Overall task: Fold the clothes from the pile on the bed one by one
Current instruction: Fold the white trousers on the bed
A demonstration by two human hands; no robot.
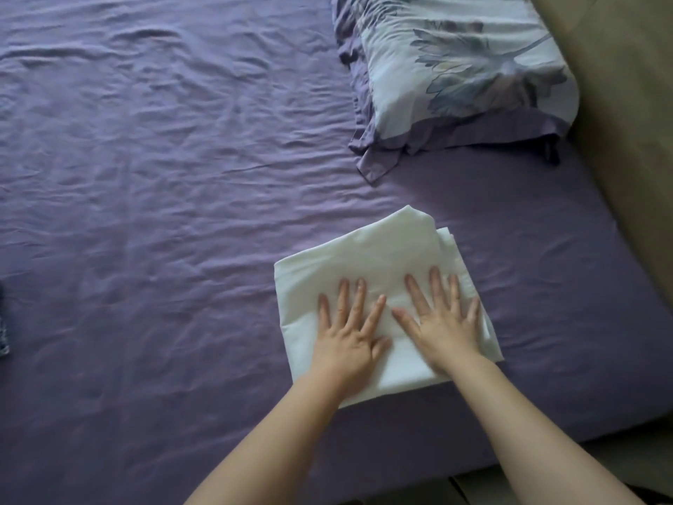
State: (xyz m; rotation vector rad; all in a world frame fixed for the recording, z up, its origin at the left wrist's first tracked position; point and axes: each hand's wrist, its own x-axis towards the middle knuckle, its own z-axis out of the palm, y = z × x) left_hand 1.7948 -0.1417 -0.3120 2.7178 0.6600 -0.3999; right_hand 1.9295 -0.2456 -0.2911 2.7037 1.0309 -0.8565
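While both palms lie flat on the white cloth [368, 271], the step in hand looks like smoothing a finished fold. The cloth sits folded into a rough rectangle on the purple sheet [164, 176], near the bed's near edge and toward its right side, with the pillow [462, 71] well beyond it at the far right corner. The left hand [346, 333] presses the cloth's near-left part with fingers straight and spread, gripping nothing; the right hand [444, 322] does the same just beside it, thumbs nearly meeting. To do this well, I judge the hands should sweep outward from the middle toward the cloth's edges, pushing trapped air and creases out rather than bunching them. The far right corner shows a lower layer peeking past the top one, so the layers are not quite square; nudging that edge in line would tidy it. Pressure should stay light and even, since the sheet beneath is wrinkled and may drag. A dark garment [3, 333] shows at the bed's left edge, likely from the pile.
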